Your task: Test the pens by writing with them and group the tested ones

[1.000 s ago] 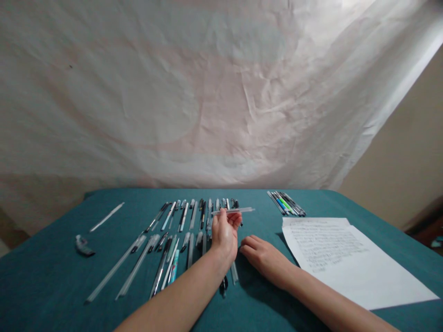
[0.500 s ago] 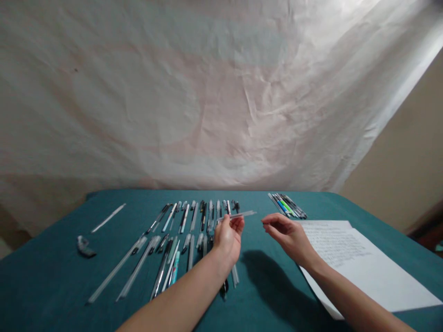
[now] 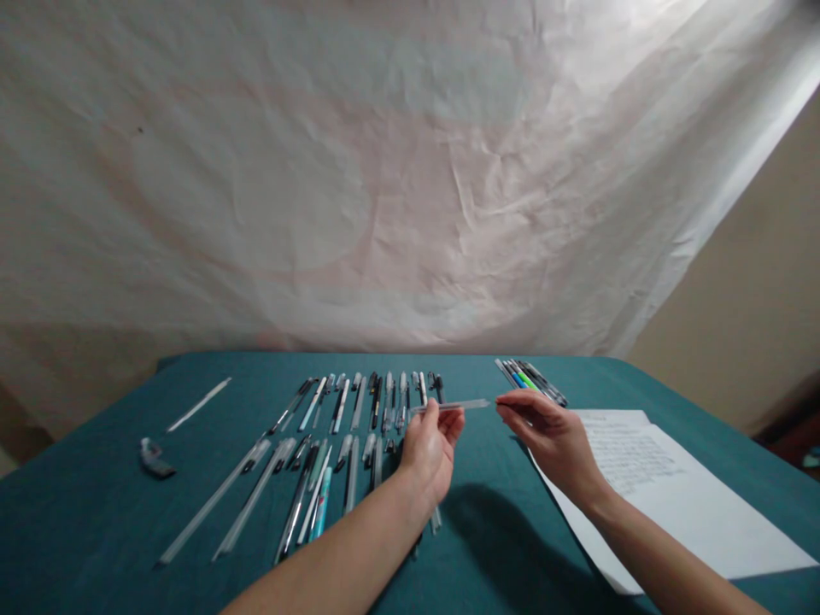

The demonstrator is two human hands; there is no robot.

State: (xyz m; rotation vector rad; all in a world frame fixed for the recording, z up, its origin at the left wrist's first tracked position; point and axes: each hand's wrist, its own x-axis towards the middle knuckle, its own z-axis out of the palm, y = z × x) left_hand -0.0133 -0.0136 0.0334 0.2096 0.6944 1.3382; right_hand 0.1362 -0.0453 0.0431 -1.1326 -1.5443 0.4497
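My left hand (image 3: 430, 448) is raised over the teal table (image 3: 96, 495), pinching a clear pen (image 3: 456, 405) that lies level and points right. My right hand (image 3: 549, 437) is lifted beside it, with thumb and forefinger closed at the pen's right tip. Below and left of my hands lie two rows of pens (image 3: 349, 427), several in each, mostly clear, black and white, one with a turquoise barrel.
A small bunch of coloured pens (image 3: 530, 377) lies at the far right of the table. A written sheet of paper (image 3: 666, 495) sits under my right forearm. A thin white stick (image 3: 198, 403) and a small grey object (image 3: 154, 457) lie at the left. A wrinkled white sheet hangs behind.
My right hand rose off the table and came to the tip of the pen. My left hand shifted slightly right with the pen.
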